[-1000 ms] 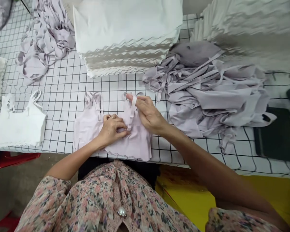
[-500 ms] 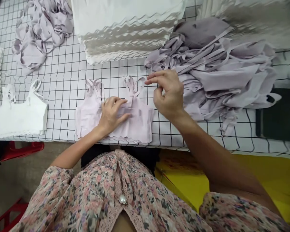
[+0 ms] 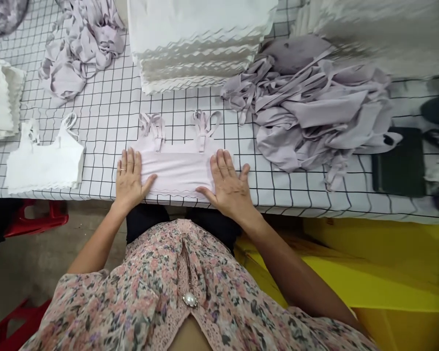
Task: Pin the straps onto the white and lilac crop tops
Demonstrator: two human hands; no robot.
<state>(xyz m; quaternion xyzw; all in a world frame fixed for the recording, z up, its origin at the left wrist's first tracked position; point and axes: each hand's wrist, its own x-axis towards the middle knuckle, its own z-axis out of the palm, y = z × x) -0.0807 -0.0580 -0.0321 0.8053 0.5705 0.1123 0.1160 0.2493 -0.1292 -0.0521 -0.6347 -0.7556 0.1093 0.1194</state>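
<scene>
**Head view: lilac top [image 3: 175,170] pressed flat on grid cloth [image 3: 102,97]**

Lilac top lies at the near table edge, straps [image 3: 203,127] pointing away from the person and scalloped hem [image 3: 171,194] toward the body. Left hand [image 3: 129,180] rests on the top's left side, right hand [image 3: 229,185] on its right side, with the central panel exposed between them. Both hands are open, palms down and fingers spread; neither pinches anything. The top's outer edges are hidden beneath the hands, so any folding there cannot be confirmed.

Compared with the frame 0.5 s earlier: the right hand was raised above the top with its fingers curled, and is now down flat. The left hand has moved from the top's centre to its left side. The top appears narrower between the hands, and its straps lie more neatly side by side.

Surroundings: white top [image 3: 46,163] lies flat to the left. White stack [image 3: 201,53] stands beyond the lilac top, lilac pile [image 3: 314,107] lies to the right, and dark pad [image 3: 398,162] lies further right.
</scene>
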